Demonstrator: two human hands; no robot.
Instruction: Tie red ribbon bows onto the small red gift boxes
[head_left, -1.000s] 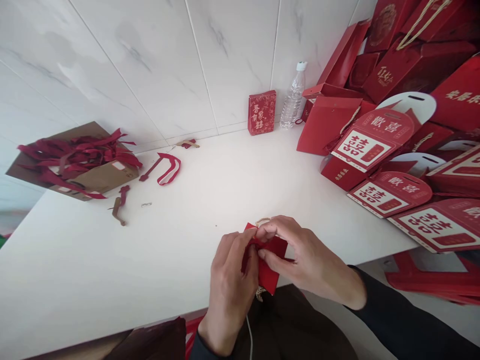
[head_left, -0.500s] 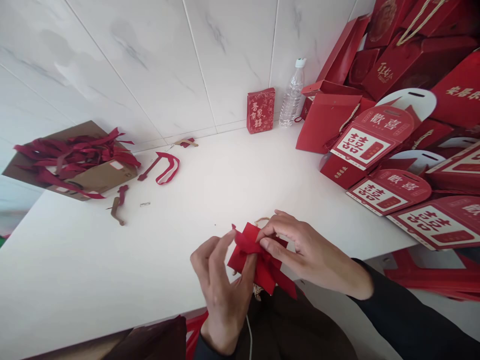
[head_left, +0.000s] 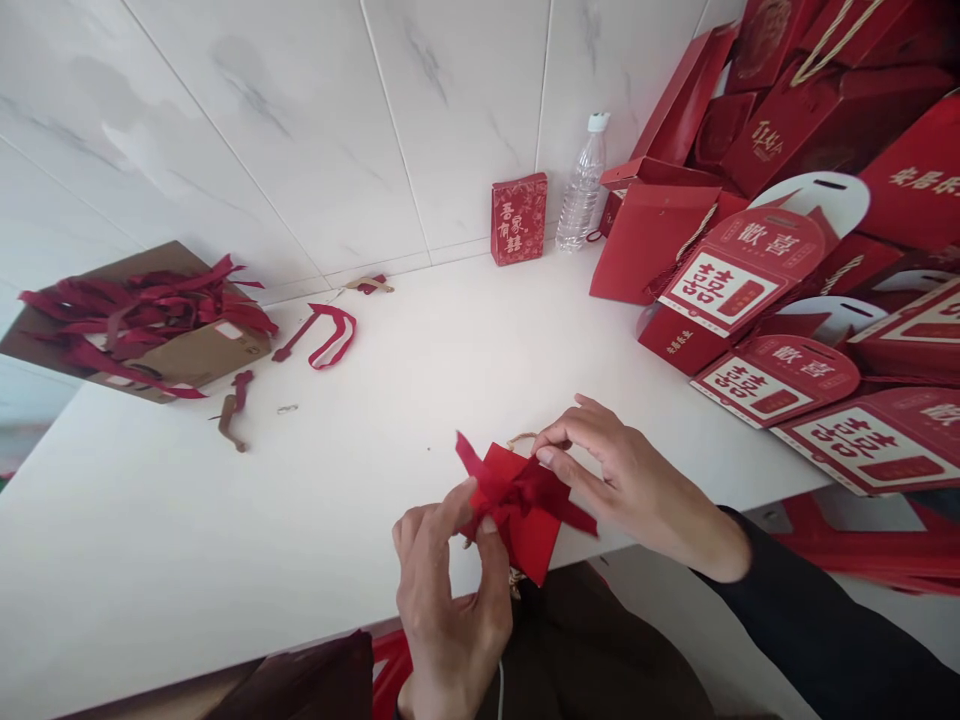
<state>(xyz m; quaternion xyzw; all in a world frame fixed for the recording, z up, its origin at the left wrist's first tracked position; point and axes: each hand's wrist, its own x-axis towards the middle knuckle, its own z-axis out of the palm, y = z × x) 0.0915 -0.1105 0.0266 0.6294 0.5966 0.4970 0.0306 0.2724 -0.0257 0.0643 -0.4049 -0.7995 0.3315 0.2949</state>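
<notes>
A small red gift box (head_left: 536, 555) sits at the table's front edge, with a dark red ribbon (head_left: 525, 490) tied in a bow across its top. My left hand (head_left: 454, 590) pinches the left side of the bow between thumb and fingers. At the bow's upper right, the thumb and forefinger of my right hand (head_left: 619, 475) are closed on a loop of the ribbon. One ribbon tail points up to the left and another lies out to the right. A thin gold cord shows behind the box.
A cardboard box (head_left: 217, 355) full of red ribbons stands at the left. Ribbon scraps (head_left: 334, 337) lie near it. Along the wall are a small red box (head_left: 519, 218) and a clear bottle (head_left: 581, 190). Many red gift boxes (head_left: 720, 275) are piled at the right.
The bow has been spread out: its left tail now stands up and its right tail has swung upward. My right hand has moved slightly up and right; my left hand has shifted slightly right.
</notes>
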